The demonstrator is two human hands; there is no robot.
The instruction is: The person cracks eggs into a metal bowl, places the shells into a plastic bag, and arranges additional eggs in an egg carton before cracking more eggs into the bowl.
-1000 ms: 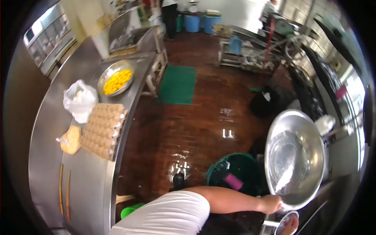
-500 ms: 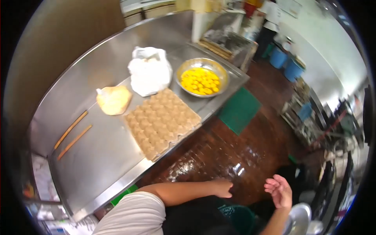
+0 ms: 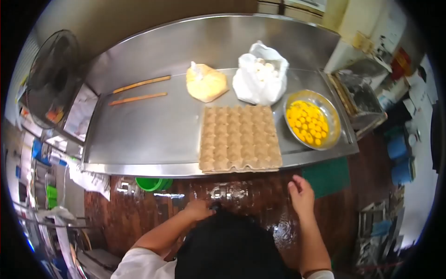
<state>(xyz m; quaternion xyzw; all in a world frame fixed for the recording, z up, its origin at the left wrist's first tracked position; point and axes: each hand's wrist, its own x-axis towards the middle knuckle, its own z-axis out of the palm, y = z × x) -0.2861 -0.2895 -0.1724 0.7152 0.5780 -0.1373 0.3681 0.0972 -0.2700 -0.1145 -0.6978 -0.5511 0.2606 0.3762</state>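
Observation:
My left hand (image 3: 200, 210) is low in front of the dark apron (image 3: 227, 246), its fingers curled beside a small dark thing I cannot make out. Nothing shows in my right hand (image 3: 302, 193), which is raised just off the table's front edge with its fingers apart. Stacked egg trays (image 3: 240, 139) lie at that edge. Right of them stands a metal bowl (image 3: 335, 122) of egg yolks (image 3: 307, 123). Behind the trays are a white bag (image 3: 260, 83) holding pale round things and a knotted bag of yellowish contents (image 3: 206, 83).
Two thin sticks (image 3: 141, 84) (image 3: 138, 98) lie on the steel table (image 3: 144, 135). A fan (image 3: 53, 79) stands at the left. Below the front edge are a green tub (image 3: 153, 184) and green mat (image 3: 327, 177). A person (image 3: 420, 93) is at the far right.
The view has turned, so the table now lies straight ahead. My hands are farther apart, with the right one nearer the table's edge. The trays, bowl and bags keep their places on the table.

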